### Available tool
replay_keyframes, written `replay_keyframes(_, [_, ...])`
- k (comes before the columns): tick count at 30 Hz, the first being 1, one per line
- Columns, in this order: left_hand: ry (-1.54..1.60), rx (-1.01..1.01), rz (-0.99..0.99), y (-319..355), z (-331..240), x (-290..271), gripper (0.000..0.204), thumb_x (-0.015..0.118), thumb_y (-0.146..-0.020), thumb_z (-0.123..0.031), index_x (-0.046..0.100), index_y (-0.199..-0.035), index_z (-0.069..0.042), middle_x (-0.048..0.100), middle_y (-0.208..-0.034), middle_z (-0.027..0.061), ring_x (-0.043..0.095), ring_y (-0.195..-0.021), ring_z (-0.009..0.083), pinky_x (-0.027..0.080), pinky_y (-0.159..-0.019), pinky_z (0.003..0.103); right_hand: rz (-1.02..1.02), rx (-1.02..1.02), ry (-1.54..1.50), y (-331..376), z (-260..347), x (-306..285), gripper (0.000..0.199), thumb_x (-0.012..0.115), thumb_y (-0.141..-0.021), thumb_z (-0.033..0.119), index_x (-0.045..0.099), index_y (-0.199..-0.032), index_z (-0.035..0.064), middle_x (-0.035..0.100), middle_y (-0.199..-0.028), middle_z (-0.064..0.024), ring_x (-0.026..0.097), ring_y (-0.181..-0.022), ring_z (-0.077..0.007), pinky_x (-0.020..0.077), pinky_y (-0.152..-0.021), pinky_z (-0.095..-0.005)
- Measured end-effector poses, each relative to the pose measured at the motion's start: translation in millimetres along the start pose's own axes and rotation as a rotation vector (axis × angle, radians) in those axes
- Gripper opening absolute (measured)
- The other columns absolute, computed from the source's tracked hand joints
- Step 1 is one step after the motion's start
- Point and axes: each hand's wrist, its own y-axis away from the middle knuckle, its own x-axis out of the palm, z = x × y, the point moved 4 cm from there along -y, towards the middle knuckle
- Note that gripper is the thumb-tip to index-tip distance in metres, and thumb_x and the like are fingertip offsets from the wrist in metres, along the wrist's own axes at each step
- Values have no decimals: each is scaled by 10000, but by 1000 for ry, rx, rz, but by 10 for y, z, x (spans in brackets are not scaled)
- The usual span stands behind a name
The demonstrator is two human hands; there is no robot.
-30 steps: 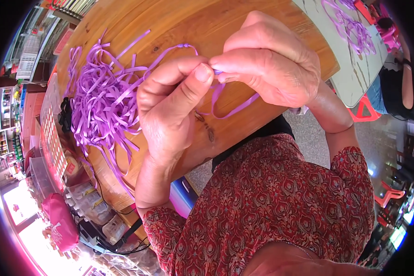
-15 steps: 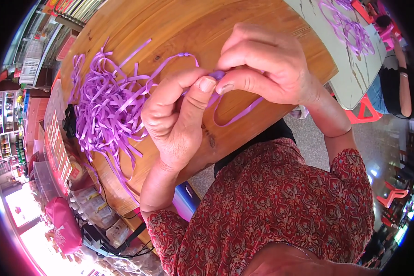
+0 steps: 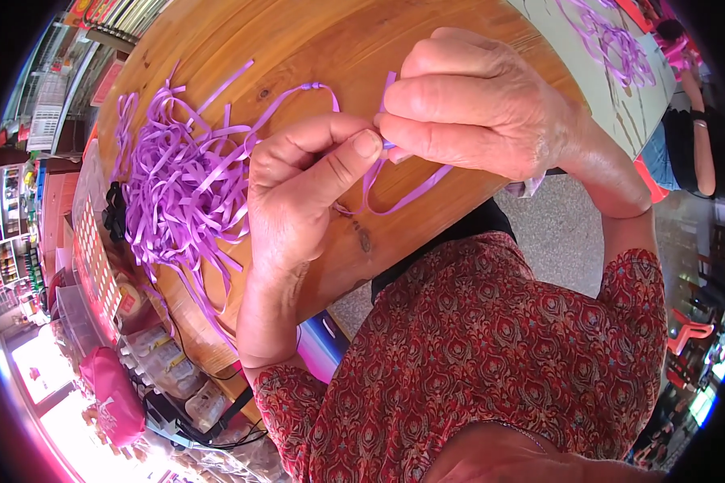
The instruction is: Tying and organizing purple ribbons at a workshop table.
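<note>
A narrow purple ribbon (image 3: 411,197) runs between my two hands above the table, with a loop hanging below the fingers and one end sticking up beside my right hand. My left hand (image 3: 294,189) pinches it between thumb and forefinger. My right hand (image 3: 479,105) closes on the same spot, thumb and fingers pressed together with their tips nearly touching the left ones. Only a sliver of purple shows between the fingertips; the rest is covered. Left of my hands lies a tangled heap of purple ribbon (image 3: 185,185), one strand of which arches toward my left hand with a small knot on it.
The round-edged wooden table (image 3: 306,48) lies under my hands. A pale marbled table (image 3: 592,105) with more purple ribbon adjoins at the far right, where another person's arm (image 3: 703,153) shows. A pink bag (image 3: 114,394) and plastic containers (image 3: 169,358) crowd the left.
My right hand has turned, its fingers now curled over the pinched spot and its forearm swung outward. The dark purple bit between the fingertips is now mostly hidden.
</note>
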Motion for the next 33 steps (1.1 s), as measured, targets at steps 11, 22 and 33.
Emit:
replay_keyframes(11, [-535,510,-160,67,-65,51,67,645,-837,12,657,-903,10,641,-775,7,553,-695,65,449,-633,200,-119,149,-98,83,-70,100,318,757,-645,197,616,-854,5,560,-812,-91,534,-674,-234,425,-554,-327])
replay_keyframes(22, [87,67,-65,-24,78,-76,69,645,-849,-49,670,-902,-13,660,-778,40,496,-610,44,371,-544,173,-16,12,-36,59,21,-64,275,741,-633,58,594,-836,-56,525,-778,-102,509,-664,-238,418,-537,-311])
replay_keyframes(33, [359,115,55,-111,201,-78,166,591,-903,-137,635,-972,7,625,-755,19,313,-497,20,219,-458,193,-122,410,106,739,-776,251,119,598,-831,126,597,-899,28,553,-843,-99,558,-820,-279,468,-685,-367])
